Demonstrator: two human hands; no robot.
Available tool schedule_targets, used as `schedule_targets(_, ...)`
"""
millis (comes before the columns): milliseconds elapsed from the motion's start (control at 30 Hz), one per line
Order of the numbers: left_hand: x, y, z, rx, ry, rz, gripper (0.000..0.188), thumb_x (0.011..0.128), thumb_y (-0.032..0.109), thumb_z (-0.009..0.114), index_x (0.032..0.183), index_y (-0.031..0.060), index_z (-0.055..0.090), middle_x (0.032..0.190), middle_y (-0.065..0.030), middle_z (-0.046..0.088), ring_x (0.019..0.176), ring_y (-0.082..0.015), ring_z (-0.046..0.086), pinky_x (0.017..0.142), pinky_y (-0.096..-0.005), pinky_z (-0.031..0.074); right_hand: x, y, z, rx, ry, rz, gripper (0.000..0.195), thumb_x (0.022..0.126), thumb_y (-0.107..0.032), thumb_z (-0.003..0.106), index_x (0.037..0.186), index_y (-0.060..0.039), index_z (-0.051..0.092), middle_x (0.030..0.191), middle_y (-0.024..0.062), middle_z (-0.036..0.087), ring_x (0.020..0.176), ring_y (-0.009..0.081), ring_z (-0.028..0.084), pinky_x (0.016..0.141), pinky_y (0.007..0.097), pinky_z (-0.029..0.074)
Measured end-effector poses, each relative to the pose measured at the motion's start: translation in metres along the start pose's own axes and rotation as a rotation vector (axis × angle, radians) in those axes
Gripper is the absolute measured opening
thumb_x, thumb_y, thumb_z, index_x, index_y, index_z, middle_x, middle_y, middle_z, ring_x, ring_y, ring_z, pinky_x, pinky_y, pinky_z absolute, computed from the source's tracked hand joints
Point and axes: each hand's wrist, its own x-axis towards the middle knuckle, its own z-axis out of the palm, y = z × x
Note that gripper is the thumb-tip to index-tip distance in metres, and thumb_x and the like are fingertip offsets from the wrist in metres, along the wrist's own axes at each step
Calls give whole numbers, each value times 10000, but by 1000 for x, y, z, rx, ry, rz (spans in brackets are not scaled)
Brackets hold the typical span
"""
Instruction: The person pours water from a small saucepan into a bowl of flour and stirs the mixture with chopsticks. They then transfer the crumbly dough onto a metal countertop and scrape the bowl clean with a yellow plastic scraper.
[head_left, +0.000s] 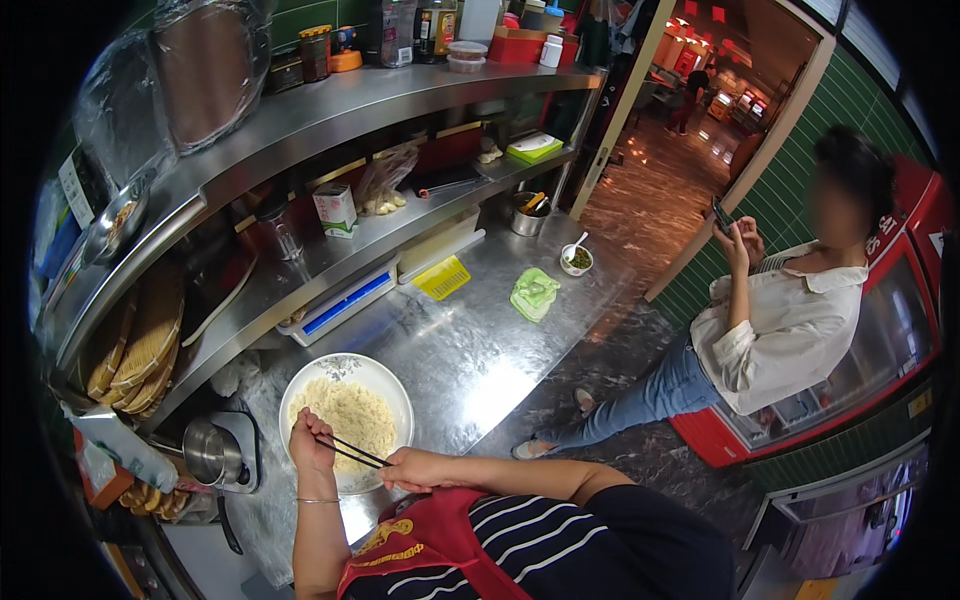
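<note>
A large white bowl with a floral pattern (401, 382) stands on the steel worktop and holds a pale, crumbly dough-like mass (349, 412). Above the bowl's near part, a pair of dark chopsticks (351, 451) runs between my two hands. My left hand (311, 439), with a thin bangle on the wrist, is closed around one end of them. The fingers of my right hand (409, 469) hold the other end at the bowl's right rim. Whether the chopsticks touch the mass is unclear.
A saucepan (212, 451) sits on a scale left of the bowl. Farther along the steel worktop (480, 330) are a green cloth (535, 295) and a small bowl with a spoon (577, 259). Steel shelves (420, 202) run behind. A person (780, 322) holding a phone stands at right.
</note>
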Motion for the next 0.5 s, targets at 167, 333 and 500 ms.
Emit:
schedule_targets(167, -35, -60, 20, 16, -135, -123, 143, 1027, 213, 514, 922, 119, 538, 668, 49, 422, 537, -84, 378, 512, -243, 372, 13, -6, -7, 198, 79, 12, 339, 1029, -315, 526, 853, -32, 584, 487, -6, 441, 356, 92, 359, 352, 263, 257)
schedule_targets(333, -25, -60, 15, 56, -59, -85, 161, 1031, 206, 499, 896, 122, 523, 664, 45, 429, 536, -87, 386, 499, -243, 379, 8, -6, -12, 253, 40, 48, 314, 1023, -296, 529, 858, -35, 587, 487, -21, 403, 359, 82, 342, 347, 264, 240)
schedule_targets(500, 8, 0, -5, 167, 37, 95, 238, 1053, 252, 432, 866, 125, 506, 629, 32, 427, 524, -97, 400, 492, -244, 405, -34, -1, -15, 160, -84, 43, 324, 1008, -299, 524, 854, -19, 577, 488, -22, 401, 374, 88, 335, 346, 279, 216)
